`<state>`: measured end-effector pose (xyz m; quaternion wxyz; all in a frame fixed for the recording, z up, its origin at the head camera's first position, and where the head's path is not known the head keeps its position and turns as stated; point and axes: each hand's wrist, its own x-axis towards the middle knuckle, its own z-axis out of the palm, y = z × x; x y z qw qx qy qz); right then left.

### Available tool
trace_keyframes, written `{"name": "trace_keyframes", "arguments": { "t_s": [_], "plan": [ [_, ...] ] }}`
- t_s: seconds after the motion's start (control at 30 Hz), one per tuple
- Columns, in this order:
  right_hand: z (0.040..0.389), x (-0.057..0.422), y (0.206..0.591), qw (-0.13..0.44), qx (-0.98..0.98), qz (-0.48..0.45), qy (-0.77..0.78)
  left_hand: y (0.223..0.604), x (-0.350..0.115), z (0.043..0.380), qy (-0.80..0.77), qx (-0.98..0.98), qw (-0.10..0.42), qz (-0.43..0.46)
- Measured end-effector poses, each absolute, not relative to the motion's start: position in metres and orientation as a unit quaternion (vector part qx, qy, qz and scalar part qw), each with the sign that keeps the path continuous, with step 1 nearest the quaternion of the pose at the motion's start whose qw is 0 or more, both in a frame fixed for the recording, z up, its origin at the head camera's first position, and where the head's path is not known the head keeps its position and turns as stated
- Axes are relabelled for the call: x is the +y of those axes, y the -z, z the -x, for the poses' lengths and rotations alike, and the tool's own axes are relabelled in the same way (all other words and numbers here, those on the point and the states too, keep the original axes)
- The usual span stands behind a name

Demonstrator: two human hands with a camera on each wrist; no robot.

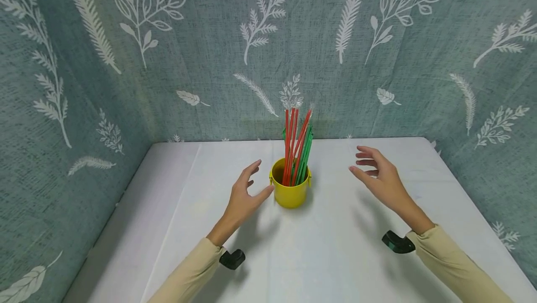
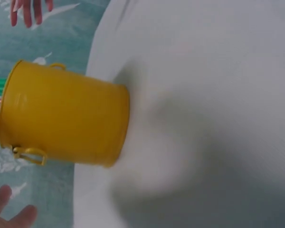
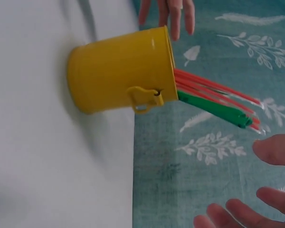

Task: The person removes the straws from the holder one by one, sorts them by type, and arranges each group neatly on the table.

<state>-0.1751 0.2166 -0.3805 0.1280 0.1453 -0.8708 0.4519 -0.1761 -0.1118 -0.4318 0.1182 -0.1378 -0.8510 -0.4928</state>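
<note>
A yellow bucket [image 1: 290, 196] with small side handles stands upright on the white table, holding several thin red sticks [image 1: 287, 149] and green ones [image 1: 307, 154]; clear wrapping shows at their tips. To the bucket's left is my left hand [image 1: 245, 198], its fingers spread and the thumb close to the rim; whether it touches cannot be told in the head view, but the left wrist view shows a gap between fingers and bucket [image 2: 66, 114]. My right hand [image 1: 383, 179] hovers farther off to the right, fingers loosely bent, with nothing in it.
The white table [image 1: 319, 256] ends at a green cloth backdrop [image 1: 209, 51] printed with white leaves, which also rises on both sides. A black wrist device [image 1: 232, 259] is at the left sleeve, and another black device [image 1: 397, 242] at the right sleeve.
</note>
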Motion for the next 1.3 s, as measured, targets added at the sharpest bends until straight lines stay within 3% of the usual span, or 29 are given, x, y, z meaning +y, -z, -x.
{"name": "trace_keyframes", "arguments": {
  "t_s": [0.33, 0.57, 0.77, 1.3],
  "plan": [
    [0.191, 0.192, 0.377, 0.109, -0.853, -0.139, -0.491, 0.441, -0.097, 0.189, 0.538, -0.823, 0.101, 0.153],
    [0.186, 0.169, 0.36, 0.102, -0.841, -0.136, -0.514, 0.425, -0.084, 0.181, 0.571, -0.8, 0.088, 0.165],
    [0.203, 0.161, 0.377, 0.098, -0.836, -0.131, -0.524, 0.425, -0.081, 0.179, 0.589, -0.786, 0.077, 0.171],
    [0.223, 0.128, 0.386, 0.101, -0.819, -0.135, -0.548, 0.444, -0.07, 0.177, 0.642, -0.733, 0.13, 0.184]
  ]
}}
